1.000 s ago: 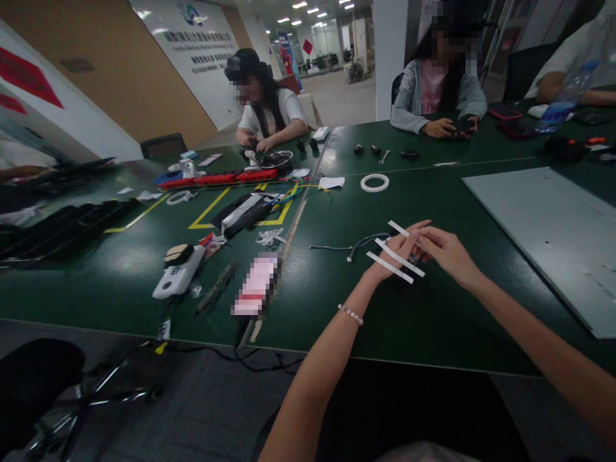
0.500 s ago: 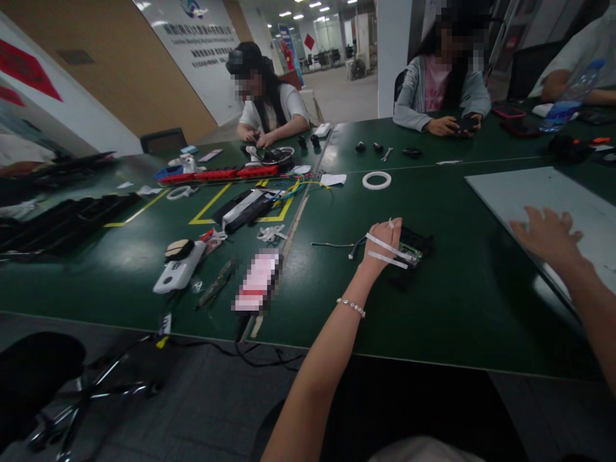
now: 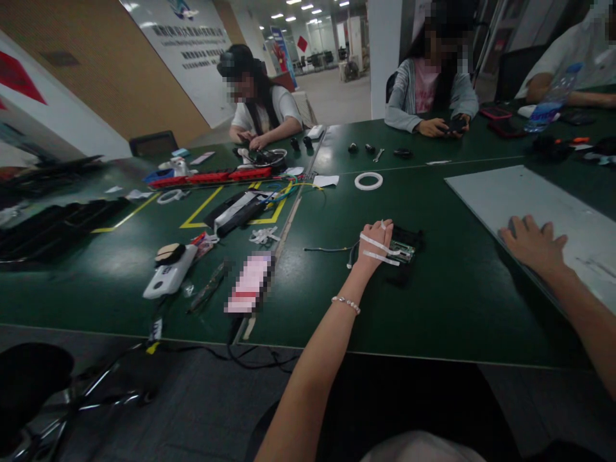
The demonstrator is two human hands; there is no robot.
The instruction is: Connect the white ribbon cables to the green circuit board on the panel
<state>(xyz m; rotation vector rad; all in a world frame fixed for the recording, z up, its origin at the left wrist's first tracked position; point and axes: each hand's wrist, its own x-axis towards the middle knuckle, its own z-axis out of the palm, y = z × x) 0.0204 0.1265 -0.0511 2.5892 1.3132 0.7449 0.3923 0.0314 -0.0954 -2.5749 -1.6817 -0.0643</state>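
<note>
My left hand [image 3: 374, 242] is bent over the left end of a green circuit board [image 3: 403, 251], its fingers curled down onto it. White strips [image 3: 381, 258] lie across the back of this hand, and a beaded bracelet [image 3: 346, 301] circles the wrist. Thin cables [image 3: 327, 249] come out to the left from beneath the hand. Dark material [image 3: 411, 236] lies around the board. Over to the right, my right hand [image 3: 534, 244] is open, fingers spread, at the left edge of a large pale panel [image 3: 529, 192]; it seems to rest on it.
A white tape roll [image 3: 368, 181] lies beyond my left hand. Left of it are a phone [image 3: 249, 282], a white device [image 3: 171, 273], white scraps [image 3: 264, 235] and a black item [image 3: 238, 212]. Co-workers [image 3: 262, 106] sit across the green table [image 3: 308, 327]. A bottle [image 3: 553, 99] stands far right.
My right hand has come down and left toward the panel's edge. The left hand stays at the circuit board. The whole view has shifted slightly.
</note>
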